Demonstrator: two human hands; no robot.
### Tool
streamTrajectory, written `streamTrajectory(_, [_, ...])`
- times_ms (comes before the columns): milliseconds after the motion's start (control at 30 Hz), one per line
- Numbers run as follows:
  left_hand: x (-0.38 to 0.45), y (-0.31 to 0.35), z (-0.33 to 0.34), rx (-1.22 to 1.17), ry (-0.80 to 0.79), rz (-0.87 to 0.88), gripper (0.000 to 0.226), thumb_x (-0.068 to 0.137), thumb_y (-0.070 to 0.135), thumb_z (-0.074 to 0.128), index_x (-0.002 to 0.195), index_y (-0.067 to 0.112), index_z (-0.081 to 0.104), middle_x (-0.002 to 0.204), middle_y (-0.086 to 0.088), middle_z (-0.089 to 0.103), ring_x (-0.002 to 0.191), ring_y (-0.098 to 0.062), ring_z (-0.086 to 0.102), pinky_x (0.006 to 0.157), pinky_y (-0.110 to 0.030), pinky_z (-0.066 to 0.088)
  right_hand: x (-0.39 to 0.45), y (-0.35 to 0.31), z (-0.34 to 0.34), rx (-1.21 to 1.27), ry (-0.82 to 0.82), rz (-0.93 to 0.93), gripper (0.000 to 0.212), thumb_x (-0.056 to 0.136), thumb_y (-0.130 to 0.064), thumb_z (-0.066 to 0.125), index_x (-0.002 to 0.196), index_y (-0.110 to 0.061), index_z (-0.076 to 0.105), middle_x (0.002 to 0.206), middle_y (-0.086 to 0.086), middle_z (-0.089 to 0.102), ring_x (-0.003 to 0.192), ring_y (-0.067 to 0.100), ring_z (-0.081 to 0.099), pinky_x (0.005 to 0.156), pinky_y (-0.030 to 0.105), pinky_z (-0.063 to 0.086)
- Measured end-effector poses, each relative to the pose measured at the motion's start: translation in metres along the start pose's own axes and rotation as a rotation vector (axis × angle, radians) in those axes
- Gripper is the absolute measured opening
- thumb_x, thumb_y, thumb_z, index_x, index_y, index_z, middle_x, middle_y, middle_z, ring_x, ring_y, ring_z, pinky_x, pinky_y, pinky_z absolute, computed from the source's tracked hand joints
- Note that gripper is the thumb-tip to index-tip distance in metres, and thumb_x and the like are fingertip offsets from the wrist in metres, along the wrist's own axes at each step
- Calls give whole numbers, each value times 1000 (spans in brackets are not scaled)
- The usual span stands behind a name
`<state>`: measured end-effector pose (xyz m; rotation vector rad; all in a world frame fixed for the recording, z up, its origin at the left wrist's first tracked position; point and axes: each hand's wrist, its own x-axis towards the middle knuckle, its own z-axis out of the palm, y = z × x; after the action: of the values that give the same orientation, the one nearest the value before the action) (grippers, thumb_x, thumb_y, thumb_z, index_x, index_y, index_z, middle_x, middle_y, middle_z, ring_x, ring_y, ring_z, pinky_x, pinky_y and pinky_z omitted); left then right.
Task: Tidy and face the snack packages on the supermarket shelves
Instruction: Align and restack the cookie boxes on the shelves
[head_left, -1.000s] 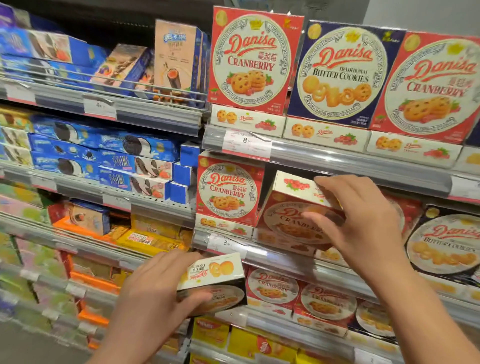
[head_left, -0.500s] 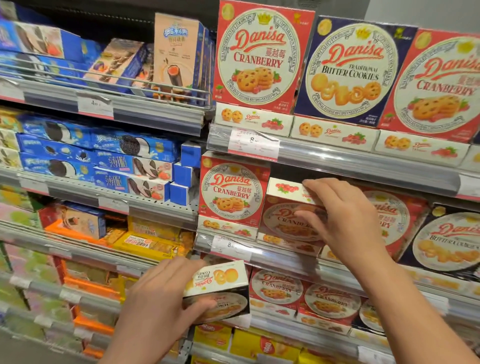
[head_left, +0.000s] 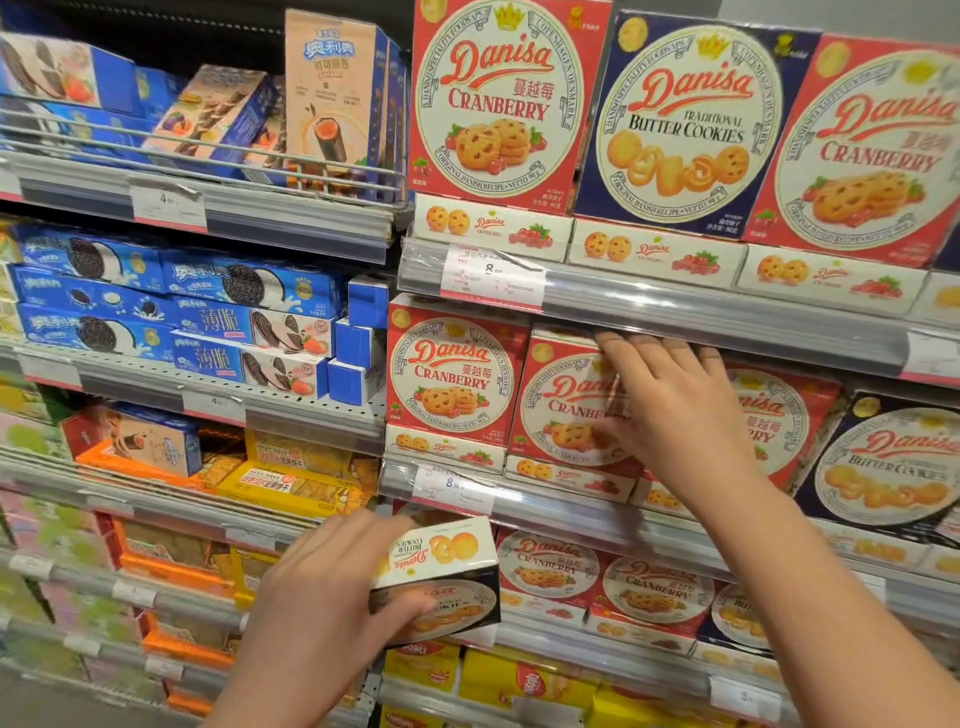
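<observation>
My right hand (head_left: 670, 410) lies with straight fingers against the face of a red Danisa cranberry box (head_left: 563, 410), which stands upright on the middle shelf beside another cranberry box (head_left: 452, 374). My left hand (head_left: 322, 597) grips a dark Danisa butter cookies box (head_left: 447, 577), tilted with its white side up, in front of the lower shelf. More red cranberry boxes (head_left: 550, 569) lie on that lower shelf to the right of the held box.
Large Danisa boxes (head_left: 498, 98) stand on the top shelf above a price rail (head_left: 675, 306). Blue Oreo packs (head_left: 171, 306) fill the left bay. A dark butter cookies box (head_left: 888, 462) leans at the right. Yellow and orange packs (head_left: 280, 483) lie lower left.
The cranberry box under my right hand went from tilted back to upright and facing forward. My right hand's fingers straightened against its face. My left hand kept hold of the butter cookies box.
</observation>
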<state>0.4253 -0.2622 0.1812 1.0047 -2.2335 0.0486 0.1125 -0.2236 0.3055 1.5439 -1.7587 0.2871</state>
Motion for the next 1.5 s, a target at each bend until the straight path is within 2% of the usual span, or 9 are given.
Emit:
streamTrajectory(267, [3, 12, 3, -3, -47, 15, 67, 59, 60, 86, 116, 35, 60, 99, 19, 65, 89, -13, 65, 65, -29, 52, 13, 3, 8, -9, -63, 40, 89, 67, -53, 86, 140, -21, 47, 122, 9, 69, 109, 36, 66, 90, 58, 51])
streamTrajectory(433, [8, 26, 8, -3, -70, 36, 65, 59, 57, 88, 115, 32, 65, 100, 19, 65, 90, -14, 66, 66, -32, 55, -1, 9, -3, 31, -36, -26, 80, 83, -56, 69, 148, -18, 42, 137, 11, 59, 123, 35, 57, 102, 57, 44])
streamTrajectory(600, [19, 53, 20, -67, -82, 70, 69, 56, 55, 90, 115, 32, 63, 100, 19, 65, 91, -12, 65, 70, -33, 56, -68, 16, -22, 426, 57, -80, 45, 92, -34, 69, 132, -14, 64, 134, 3, 65, 125, 21, 60, 106, 47, 49])
streamTrajectory(733, [31, 90, 38, -111, -140, 135, 72, 53, 50, 94, 116, 29, 66, 102, 15, 67, 93, -15, 65, 72, -37, 58, -127, 23, -33, 696, -217, -50, 57, 88, -57, 66, 138, -30, 59, 144, -14, 55, 134, 5, 50, 109, 35, 47])
streamTrajectory(800, [35, 114, 49, -137, -151, 184, 74, 52, 49, 94, 117, 24, 69, 102, 12, 68, 92, -18, 67, 75, -38, 59, -146, 30, -32, 654, -284, -99, 63, 85, -63, 61, 141, -34, 54, 147, -16, 52, 134, 5, 49, 105, 35, 50])
streamTrajectory(1000, [43, 185, 72, -201, -197, 299, 82, 51, 57, 92, 123, 27, 65, 107, 15, 67, 99, -6, 49, 79, -23, 51, -183, 75, -30, 493, -263, -155, 60, 75, -38, 83, 131, -30, 62, 125, -12, 66, 109, 12, 65, 73, 34, 61])
streamTrajectory(1167, [45, 217, 81, -321, -234, 262, 66, 69, 54, 84, 128, 41, 58, 118, 27, 58, 111, 0, 53, 89, -26, 50, -216, 136, -36, 504, -278, -42, 61, 78, -41, 84, 132, -37, 56, 128, -20, 63, 116, 6, 61, 85, 35, 60])
streamTrajectory(1333, [49, 256, 88, -433, -255, 258, 47, 73, 40, 87, 114, 39, 63, 106, 27, 59, 95, 6, 57, 79, -23, 51, -241, 179, -40, 369, -277, -8, 59, 81, -47, 75, 133, -42, 48, 130, -23, 59, 118, 5, 56, 88, 34, 58])
streamTrajectory(1500, [53, 309, 98, -473, -244, 263, 46, 68, 44, 88, 108, 36, 68, 97, 25, 63, 81, 7, 58, 70, -8, 44, -253, 200, -39, 233, -261, -54, 68, 67, -55, 86, 126, -30, 61, 123, -13, 65, 111, 15, 62, 95, 34, 51])
